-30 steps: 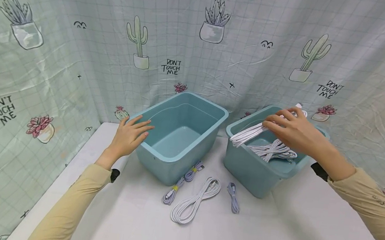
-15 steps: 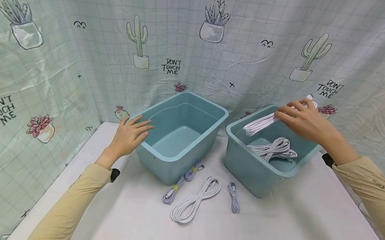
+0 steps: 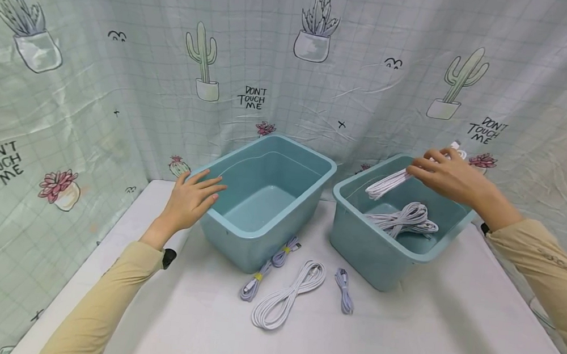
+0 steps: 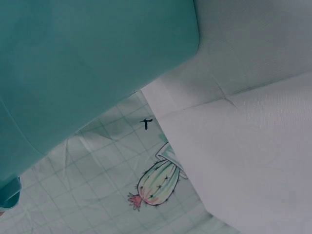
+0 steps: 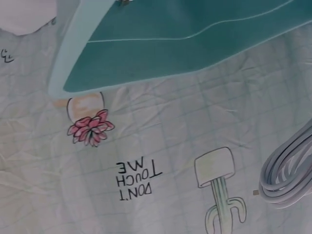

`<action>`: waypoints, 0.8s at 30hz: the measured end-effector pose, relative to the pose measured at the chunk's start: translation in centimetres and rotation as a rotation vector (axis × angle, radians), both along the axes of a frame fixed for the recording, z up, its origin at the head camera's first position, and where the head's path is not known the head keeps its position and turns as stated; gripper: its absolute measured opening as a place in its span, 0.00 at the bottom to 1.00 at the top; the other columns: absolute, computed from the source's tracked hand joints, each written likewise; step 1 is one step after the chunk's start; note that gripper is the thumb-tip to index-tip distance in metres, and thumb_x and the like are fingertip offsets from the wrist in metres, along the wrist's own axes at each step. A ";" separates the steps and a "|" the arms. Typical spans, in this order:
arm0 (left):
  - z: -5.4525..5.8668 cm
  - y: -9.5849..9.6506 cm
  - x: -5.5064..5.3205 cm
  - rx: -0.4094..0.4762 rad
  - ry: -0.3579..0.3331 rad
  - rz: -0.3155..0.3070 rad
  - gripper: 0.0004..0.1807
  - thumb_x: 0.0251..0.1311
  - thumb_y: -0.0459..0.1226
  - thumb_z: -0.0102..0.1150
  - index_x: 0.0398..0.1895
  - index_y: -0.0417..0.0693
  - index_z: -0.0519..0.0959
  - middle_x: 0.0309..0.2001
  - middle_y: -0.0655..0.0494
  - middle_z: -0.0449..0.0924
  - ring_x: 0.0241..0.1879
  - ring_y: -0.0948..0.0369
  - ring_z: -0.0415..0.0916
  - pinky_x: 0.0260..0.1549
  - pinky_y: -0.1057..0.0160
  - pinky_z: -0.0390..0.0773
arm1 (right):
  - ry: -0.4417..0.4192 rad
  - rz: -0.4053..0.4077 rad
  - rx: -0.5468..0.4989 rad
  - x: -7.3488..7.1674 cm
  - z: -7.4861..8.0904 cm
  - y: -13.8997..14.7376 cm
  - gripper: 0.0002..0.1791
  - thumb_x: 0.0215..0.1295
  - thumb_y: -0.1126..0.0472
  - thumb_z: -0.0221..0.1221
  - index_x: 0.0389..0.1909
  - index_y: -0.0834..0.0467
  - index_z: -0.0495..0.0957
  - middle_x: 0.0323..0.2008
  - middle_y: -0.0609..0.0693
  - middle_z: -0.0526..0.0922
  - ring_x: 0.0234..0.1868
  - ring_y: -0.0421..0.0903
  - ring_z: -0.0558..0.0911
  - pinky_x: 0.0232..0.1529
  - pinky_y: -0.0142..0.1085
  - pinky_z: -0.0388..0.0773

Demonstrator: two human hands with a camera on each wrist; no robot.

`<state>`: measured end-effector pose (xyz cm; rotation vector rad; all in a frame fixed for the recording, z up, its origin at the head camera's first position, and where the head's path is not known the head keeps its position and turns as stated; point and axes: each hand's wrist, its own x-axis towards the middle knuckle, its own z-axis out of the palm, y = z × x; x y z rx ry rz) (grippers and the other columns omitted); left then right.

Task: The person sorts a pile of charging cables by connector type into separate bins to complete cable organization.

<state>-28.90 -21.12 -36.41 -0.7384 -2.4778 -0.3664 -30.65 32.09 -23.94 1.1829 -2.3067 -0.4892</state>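
Observation:
My right hand [image 3: 450, 175] grips a coiled white cable [image 3: 390, 183] above the right blue-green bin [image 3: 368, 225]. A plug end sticks up behind the fingers, and loops of this cable [image 5: 287, 170] show at the right edge of the right wrist view. Inside the right bin lies another bundled white cable [image 3: 405, 218]. My left hand [image 3: 190, 201] rests on the near left rim of the left blue-green bin [image 3: 252, 234], its fingers spread and nearly straight. The inside of that bin shows only its bare floor and walls.
On the white table [image 3: 188, 316], in front of the bins, lie a large coiled white cable [image 3: 288, 296], two lilac cables with yellow ties, one a small bundle [image 3: 255, 281], and another lilac cable [image 3: 344, 292]. A patterned curtain [image 3: 132, 100] hangs behind the bins.
My right hand has moved up and to the right with the white cable, slowing lately, so the cable has shifted off the right bin's left rim. The left hand has stayed in place.

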 end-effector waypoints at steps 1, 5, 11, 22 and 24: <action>0.0 0.0 0.0 0.000 0.001 0.000 0.18 0.64 0.45 0.42 0.51 0.52 0.76 0.57 0.49 0.72 0.63 0.45 0.59 0.61 0.38 0.47 | -0.006 -0.003 0.007 -0.1 -0.1 0.1 0.33 0.36 0.76 0.67 0.46 0.52 0.68 0.43 0.54 0.76 0.45 0.54 0.71 0.42 0.55 0.70; 0.0 0.0 0.0 0.004 0.005 -0.003 0.20 0.65 0.47 0.38 0.51 0.52 0.76 0.57 0.49 0.72 0.63 0.45 0.59 0.61 0.38 0.47 | -0.026 -0.011 0.026 -0.7 -0.4 0.5 0.34 0.35 0.77 0.67 0.46 0.52 0.68 0.43 0.54 0.76 0.45 0.54 0.71 0.42 0.54 0.70; 0.0 0.0 0.0 -0.003 -0.001 0.002 0.18 0.63 0.44 0.43 0.52 0.52 0.76 0.57 0.49 0.72 0.63 0.46 0.59 0.60 0.38 0.47 | -0.021 -0.049 0.057 -1.5 -0.9 1.4 0.33 0.37 0.78 0.65 0.46 0.53 0.69 0.43 0.54 0.76 0.45 0.54 0.71 0.42 0.55 0.70; 0.0 0.0 0.1 -0.005 0.012 0.005 0.17 0.63 0.42 0.44 0.51 0.52 0.77 0.57 0.49 0.73 0.62 0.46 0.60 0.60 0.38 0.48 | -0.009 -0.103 0.123 -2.3 -1.6 2.4 0.33 0.37 0.77 0.66 0.47 0.53 0.70 0.43 0.54 0.76 0.46 0.53 0.70 0.42 0.55 0.72; 0.0 0.0 0.1 -0.007 0.015 0.006 0.17 0.63 0.43 0.44 0.51 0.52 0.77 0.56 0.49 0.73 0.62 0.46 0.60 0.60 0.38 0.49 | -0.009 -0.113 0.126 -2.4 -1.7 2.6 0.33 0.38 0.77 0.65 0.48 0.53 0.70 0.43 0.54 0.76 0.45 0.53 0.70 0.42 0.55 0.72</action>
